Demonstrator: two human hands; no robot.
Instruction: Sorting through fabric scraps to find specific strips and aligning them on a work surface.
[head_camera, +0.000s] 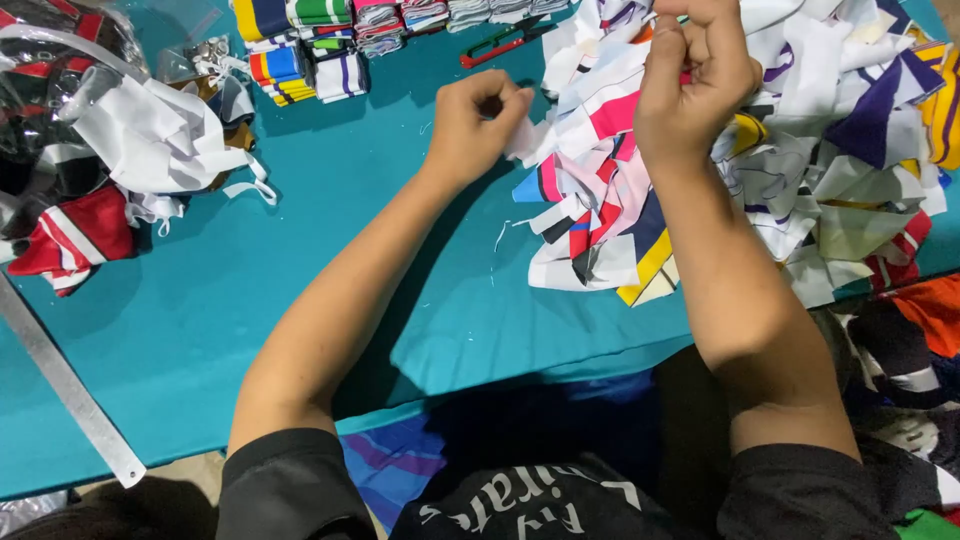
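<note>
My left hand (475, 120) rests on the teal table (300, 290), fingers curled shut around the edge of a white fabric scrap (527, 135) at the left side of a big heap of coloured cloth pieces (800, 150). Raised above that heap, my right hand (695, 80) pinches a small white and pink cloth piece (655, 35) between its fingertips. The heap holds white, pink, purple, yellow and red strips.
Folded striped fabric stacks (300, 60) line the far edge. Red-handled scissors (500, 42) lie beside them. White and red cloth in plastic bags (100, 150) fills the left side. A metal ruler (65, 385) lies diagonally at the near left.
</note>
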